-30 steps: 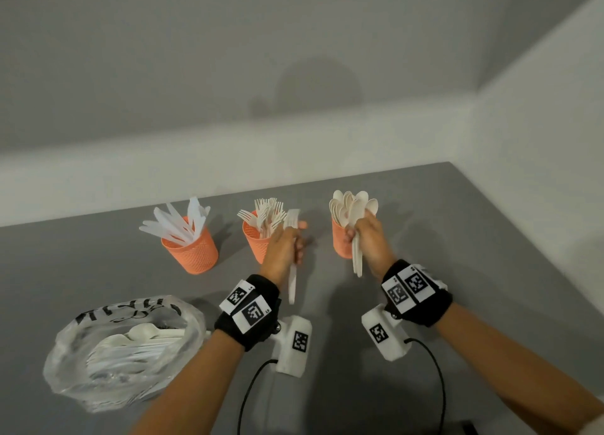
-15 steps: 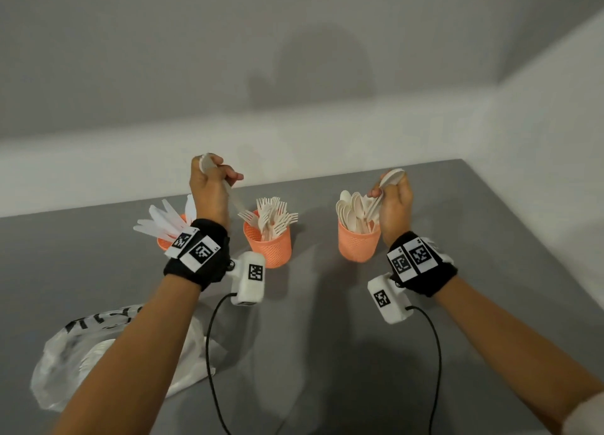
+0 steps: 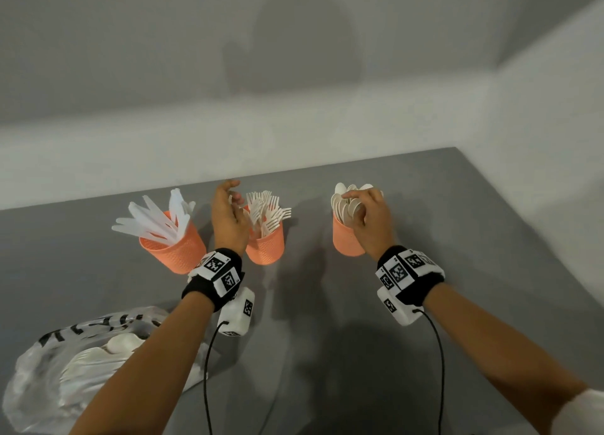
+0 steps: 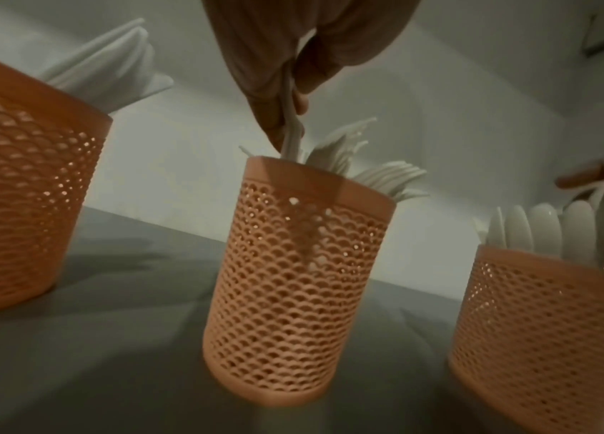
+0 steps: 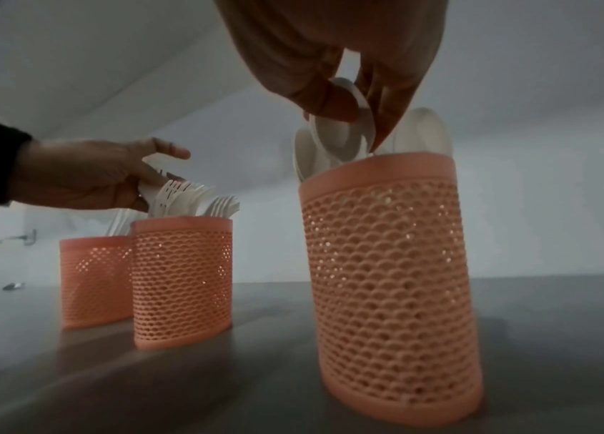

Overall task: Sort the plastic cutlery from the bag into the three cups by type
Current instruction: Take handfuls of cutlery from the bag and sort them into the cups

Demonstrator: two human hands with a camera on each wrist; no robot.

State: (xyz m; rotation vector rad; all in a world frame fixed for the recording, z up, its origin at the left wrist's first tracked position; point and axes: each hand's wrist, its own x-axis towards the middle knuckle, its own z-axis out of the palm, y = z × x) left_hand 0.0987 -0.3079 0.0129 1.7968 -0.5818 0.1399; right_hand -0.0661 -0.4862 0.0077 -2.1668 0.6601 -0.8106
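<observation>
Three orange mesh cups stand in a row in the head view. The left cup (image 3: 173, 251) holds knives, the middle cup (image 3: 266, 248) forks, the right cup (image 3: 346, 241) spoons. My left hand (image 3: 233, 194) is over the middle cup's near rim. In the left wrist view its fingertips (image 4: 274, 123) pinch a white fork (image 4: 291, 138) whose handle is down inside the middle cup (image 4: 292, 279). My right hand (image 3: 354, 202) is at the right cup's top. In the right wrist view it pinches the bowl of a white spoon (image 5: 344, 132) standing in that cup (image 5: 385, 279).
A clear plastic bag (image 3: 65, 369) with white cutlery inside lies at the near left of the grey table (image 3: 425, 304), partly under my left forearm. Pale walls border the table at the back and right. Wrist-camera cables hang below both wrists.
Both hands have come down from a raised position. The left one moved right from above the knife cup to the fork cup; the right one lowered its spoon into the spoon cup.
</observation>
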